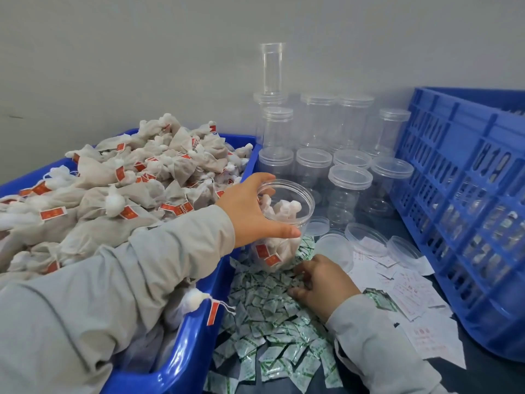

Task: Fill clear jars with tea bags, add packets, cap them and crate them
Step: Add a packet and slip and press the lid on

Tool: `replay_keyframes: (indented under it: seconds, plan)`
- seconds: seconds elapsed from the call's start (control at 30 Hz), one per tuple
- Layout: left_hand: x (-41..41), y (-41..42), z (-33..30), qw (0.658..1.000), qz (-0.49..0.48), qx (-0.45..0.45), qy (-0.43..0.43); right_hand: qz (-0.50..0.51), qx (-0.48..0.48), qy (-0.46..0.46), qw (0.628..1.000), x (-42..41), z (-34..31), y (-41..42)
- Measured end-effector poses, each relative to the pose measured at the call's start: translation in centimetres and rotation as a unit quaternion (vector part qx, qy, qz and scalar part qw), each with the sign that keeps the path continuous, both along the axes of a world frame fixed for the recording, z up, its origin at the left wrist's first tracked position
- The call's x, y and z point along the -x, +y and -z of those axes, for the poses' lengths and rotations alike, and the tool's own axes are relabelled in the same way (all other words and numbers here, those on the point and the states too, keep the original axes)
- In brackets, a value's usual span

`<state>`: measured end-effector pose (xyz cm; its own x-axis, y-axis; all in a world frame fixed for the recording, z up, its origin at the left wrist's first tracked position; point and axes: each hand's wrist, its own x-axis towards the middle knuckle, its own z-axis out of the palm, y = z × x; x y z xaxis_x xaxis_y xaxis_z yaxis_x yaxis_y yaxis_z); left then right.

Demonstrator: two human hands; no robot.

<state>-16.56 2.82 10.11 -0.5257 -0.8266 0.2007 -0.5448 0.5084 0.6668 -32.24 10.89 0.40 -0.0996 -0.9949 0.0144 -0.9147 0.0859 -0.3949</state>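
The left hand [252, 209] has its grip clamped on the rim of an uncapped clear jar [284, 226] partly filled with tea bags [284, 209], just beside the blue bin [184, 351]. The right hand [324, 282] rests on the green-printed packets [272, 331] spread over the surface, fingers curled among them; whether it pinches one cannot be told.

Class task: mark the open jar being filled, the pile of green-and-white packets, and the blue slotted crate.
open jar [295, 194], head view, on its clear rim
green-and-white packets [270, 331], head view, middle of the pile
blue slotted crate [454, 155], head view, on its slotted side wall
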Motion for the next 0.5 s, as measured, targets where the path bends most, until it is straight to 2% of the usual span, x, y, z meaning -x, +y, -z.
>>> replay_keyframes:
  seconds: [0.3,0.43,0.5]
  plan:
    - [-0.1,-0.2,0.2,1.000,0.010,0.001,-0.020,0.037,0.067,0.005,0.997,0.0,-0.9,0.3]
    - [-0.1,0.0,0.0,0.999,0.013,0.001,-0.031,0.093,0.154,-0.078,0.981,0.3,-1.1,0.3]
    - [-0.2,0.0,-0.1,0.999,0.019,0.005,-0.050,0.145,0.225,-0.143,0.953,0.5,-1.3,0.4]
